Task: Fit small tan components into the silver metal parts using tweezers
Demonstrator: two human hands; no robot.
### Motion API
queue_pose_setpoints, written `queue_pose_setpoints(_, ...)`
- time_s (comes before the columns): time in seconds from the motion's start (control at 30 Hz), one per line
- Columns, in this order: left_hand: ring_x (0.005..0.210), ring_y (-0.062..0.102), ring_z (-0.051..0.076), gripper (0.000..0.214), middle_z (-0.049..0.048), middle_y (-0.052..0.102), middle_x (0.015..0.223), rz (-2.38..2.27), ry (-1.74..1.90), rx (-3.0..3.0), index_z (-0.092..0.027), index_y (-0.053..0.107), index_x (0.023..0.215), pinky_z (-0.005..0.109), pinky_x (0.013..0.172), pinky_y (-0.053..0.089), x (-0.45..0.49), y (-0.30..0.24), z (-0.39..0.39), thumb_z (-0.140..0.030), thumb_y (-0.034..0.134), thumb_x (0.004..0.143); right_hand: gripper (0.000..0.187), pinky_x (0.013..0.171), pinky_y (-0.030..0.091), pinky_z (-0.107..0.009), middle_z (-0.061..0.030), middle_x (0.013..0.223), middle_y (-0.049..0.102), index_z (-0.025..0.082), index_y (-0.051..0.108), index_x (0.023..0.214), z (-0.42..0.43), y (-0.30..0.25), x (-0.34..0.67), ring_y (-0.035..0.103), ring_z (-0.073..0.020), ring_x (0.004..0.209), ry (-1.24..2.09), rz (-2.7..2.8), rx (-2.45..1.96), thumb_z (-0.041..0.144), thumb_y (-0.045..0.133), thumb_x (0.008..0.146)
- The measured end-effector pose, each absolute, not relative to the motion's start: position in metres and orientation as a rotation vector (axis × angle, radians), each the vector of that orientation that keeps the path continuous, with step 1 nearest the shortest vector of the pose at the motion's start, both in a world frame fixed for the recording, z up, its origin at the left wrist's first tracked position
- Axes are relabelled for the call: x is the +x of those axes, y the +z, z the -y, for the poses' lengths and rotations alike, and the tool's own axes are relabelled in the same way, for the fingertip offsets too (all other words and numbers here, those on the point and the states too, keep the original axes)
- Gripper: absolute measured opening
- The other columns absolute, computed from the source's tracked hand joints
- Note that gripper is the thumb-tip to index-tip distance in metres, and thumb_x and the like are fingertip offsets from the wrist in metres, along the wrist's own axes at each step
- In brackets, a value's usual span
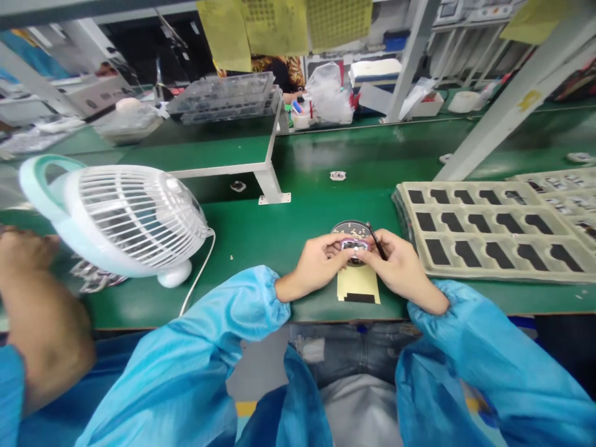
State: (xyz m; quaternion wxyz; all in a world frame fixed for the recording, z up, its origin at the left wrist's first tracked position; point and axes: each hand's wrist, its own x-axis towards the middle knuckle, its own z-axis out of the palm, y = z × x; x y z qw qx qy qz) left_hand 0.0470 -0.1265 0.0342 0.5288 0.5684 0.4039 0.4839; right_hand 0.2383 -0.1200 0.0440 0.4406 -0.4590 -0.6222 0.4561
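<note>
My left hand [316,264] and my right hand [395,264] meet over the green bench and pinch a small purple and white part [354,246] between their fingertips. My right hand also grips a thin black tool [376,242] that points up and away from me. Under the part lies a round dark disc [349,228]. Just in front of my hands a yellow sheet [358,287] with a black strip lies on the bench. Both my sleeves are light blue.
A white desk fan [125,217] with its cord stands at the left. Beige trays [493,233] with dark pockets lie at the right. A co-worker's arm [37,310] reaches in at the far left. A raised shelf [223,162] holds clear trays [223,96] behind.
</note>
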Motion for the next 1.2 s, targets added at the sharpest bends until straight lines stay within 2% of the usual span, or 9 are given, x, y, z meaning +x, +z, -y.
queue_pose_setpoints(0.1,0.06,0.066,0.012,0.039,0.0077,0.08,0.088,-0.99,1.212,1.306,-0.014,0.078,0.111,0.026,0.059,0.059,0.038,0.044,0.118,-0.04,0.085,0.083,0.036,0.071,0.048,-0.031,-0.0003,0.078,0.066,0.02,0.063,0.083,0.102,0.057,0.228,0.06,-0.0169,0.074,1.117,1.629,-1.073,0.048,0.084,0.08)
queue_pose_setpoints(0.23,0.069,0.069,0.014,0.034,0.0082,0.081,0.096,-1.058,1.284,1.336,-0.015,0.079,0.106,0.027,0.066,0.061,0.027,0.045,0.102,-0.038,0.086,0.081,0.022,0.071,0.049,-0.031,-0.0017,0.084,0.07,0.019,0.069,0.091,0.084,0.06,0.218,0.064,-0.0181,0.078,0.946,1.78,-1.073,0.039,0.078,0.086)
queue_pose_setpoints(0.37,0.08,0.072,0.017,0.028,0.0084,0.08,0.102,-1.124,1.305,1.511,-0.017,0.078,0.109,0.028,0.071,0.06,0.023,0.034,0.098,-0.034,0.079,0.087,0.026,0.088,0.056,-0.037,-0.0061,0.105,0.074,0.02,0.072,0.111,0.086,0.056,0.22,0.07,-0.0218,0.096,0.723,1.775,-0.952,0.034,0.076,0.09)
queue_pose_setpoints(0.43,0.079,0.069,0.015,0.023,0.007,0.079,0.101,-1.183,1.284,1.682,-0.018,0.078,0.109,0.027,0.07,0.058,0.024,0.031,0.1,-0.031,0.075,0.09,0.015,0.092,0.056,-0.038,-0.0062,0.103,0.073,0.021,0.073,0.108,0.088,0.056,0.224,0.07,-0.0218,0.097,0.646,1.744,-0.912,0.031,0.07,0.096)
queue_pose_setpoints(0.53,0.07,0.062,0.013,0.02,0.0035,0.075,0.091,-1.244,1.261,1.916,-0.021,0.079,0.109,0.025,0.064,0.052,0.025,0.031,0.104,-0.026,0.073,0.091,0.01,0.089,0.056,-0.038,-0.0054,0.095,0.072,0.022,0.073,0.096,0.086,0.058,0.23,0.069,-0.0216,0.093,0.575,1.772,-0.892,0.029,0.067,0.098)
queue_pose_setpoints(0.63,0.068,0.058,0.012,0.02,0.0017,0.071,0.085,-1.268,1.268,2.02,-0.022,0.079,0.11,0.025,0.063,0.05,0.025,0.034,0.103,-0.025,0.071,0.092,0.009,0.084,0.056,-0.036,-0.0054,0.094,0.072,0.021,0.074,0.095,0.081,0.055,0.233,0.069,-0.0211,0.09,0.581,1.867,-0.844,0.03,0.071,0.096)
queue_pose_setpoints(0.77,0.075,0.06,0.014,0.02,0.0029,0.072,0.092,-1.273,1.266,2.053,-0.023,0.078,0.112,0.027,0.067,0.05,0.023,0.033,0.101,-0.025,0.069,0.094,0.01,0.082,0.056,-0.035,-0.0061,0.097,0.072,0.021,0.076,0.098,0.076,0.045,0.234,0.068,-0.0208,0.09,0.544,1.978,-0.821,0.03,0.071,0.097)
queue_pose_setpoints(1.0,0.073,0.06,0.014,0.021,0.0024,0.071,0.09,-1.294,1.231,2.07,-0.022,0.077,0.113,0.027,0.066,0.05,0.023,0.031,0.101,-0.026,0.068,0.094,0.016,0.078,0.054,-0.03,-0.0061,0.105,0.071,0.022,0.076,0.11,0.081,0.039,0.236,0.068,-0.0189,0.092,0.405,2.099,-0.856,0.029,0.065,0.101)
queue_pose_setpoints(1.2,0.078,0.066,0.016,0.022,0.0045,0.077,0.098,-1.329,1.208,1.934,-0.022,0.079,0.111,0.027,0.066,0.052,0.024,0.03,0.101,-0.027,0.069,0.092,0.015,0.072,0.048,-0.03,-0.0067,0.112,0.069,0.022,0.068,0.114,0.083,0.044,0.233,0.065,-0.0188,0.089,0.425,2.231,-0.943,0.03,0.059,0.105)
